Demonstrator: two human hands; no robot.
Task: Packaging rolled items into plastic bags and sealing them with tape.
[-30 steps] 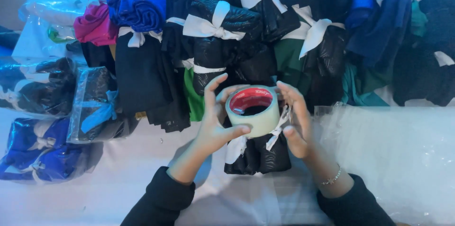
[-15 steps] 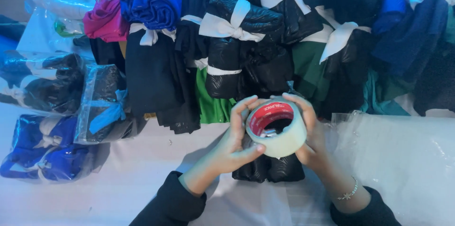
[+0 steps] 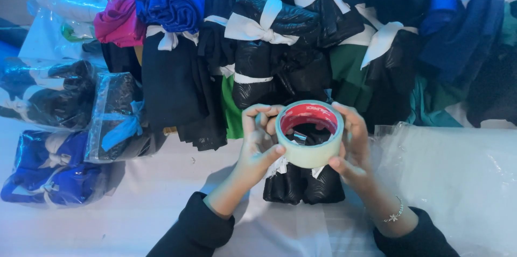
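Many rolled cloth bundles tied with white ribbons fill the top, from ten o'clock to two o'clock, in black, blue, pink and green. At three o'clock we see a big sheet of clear plastic on the white table. At nine o'clock lie bagged bundles in shiny wrap. Under our hands sits one small black bundle, close below, so it is a bit in the way. In the middle we hold a roll of clear tape with a red inside. It looks light and stiff, smooth on the outside, and we think the flat sides are best to grab. Our left hand pinches the roll with thumb and curled fingers. Our right hand cups the other side, fingers bent around it.
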